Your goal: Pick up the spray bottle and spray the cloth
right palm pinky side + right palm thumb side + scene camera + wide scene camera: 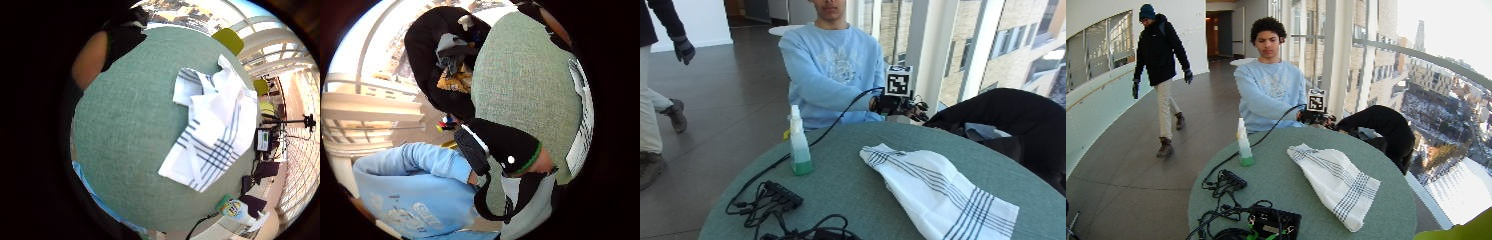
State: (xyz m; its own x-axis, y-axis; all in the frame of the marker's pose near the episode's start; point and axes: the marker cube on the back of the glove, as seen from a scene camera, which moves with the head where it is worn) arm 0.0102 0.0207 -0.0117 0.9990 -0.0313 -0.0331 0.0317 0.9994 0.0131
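Your gloved right hand [901, 107] hovers at the worktop's [840, 185] far edge, its grip holding nothing, fingers relaxed. The spray bottle [798, 142] stands upright beside the striped cloth [939, 195] (cables [773, 205] lie near it), well apart from your hand.

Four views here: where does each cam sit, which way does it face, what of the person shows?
Little-finger palm view: above the table, facing down at cloth and spray bottle; only glove edge shows.
Thumb palm view: faces the person's blue sleeve and table edge.
Outside view: across the table, facing the seated person; gloved right hand raised at the far edge.
Wide outside view: same side, higher and farther back.
Shared: cloth and bottle appear in the little-finger view and both outside views.
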